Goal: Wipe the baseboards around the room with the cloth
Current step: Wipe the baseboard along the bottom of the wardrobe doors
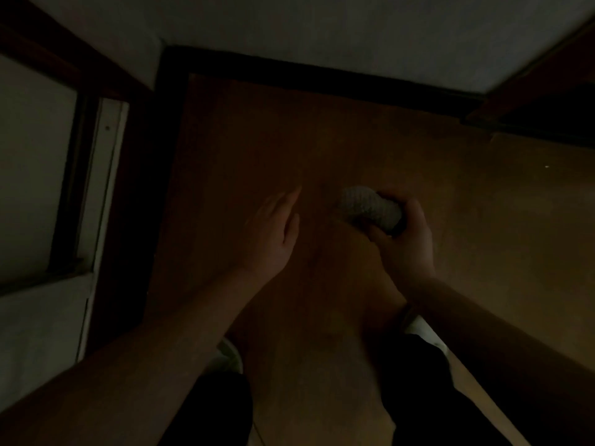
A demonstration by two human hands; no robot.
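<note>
The room is very dim. My right hand (pixel 404 239) grips a bunched pale cloth (pixel 367 207) above the wooden floor, well short of the wall. My left hand (pixel 273 233) reaches forward beside it with straight fingers and holds nothing. A dark baseboard (pixel 322 82) runs along the foot of the pale far wall and turns down the left side at the corner (pixel 167 78). Both hands are apart from the baseboard.
A door or window frame with pale panels (pixel 96 188) stands at the left. A dark opening with a wooden sill (pixel 531 117) lies at the upper right. My legs and white footwear (pixel 421 329) are at the bottom, on the brown wooden floor (pixel 322 149).
</note>
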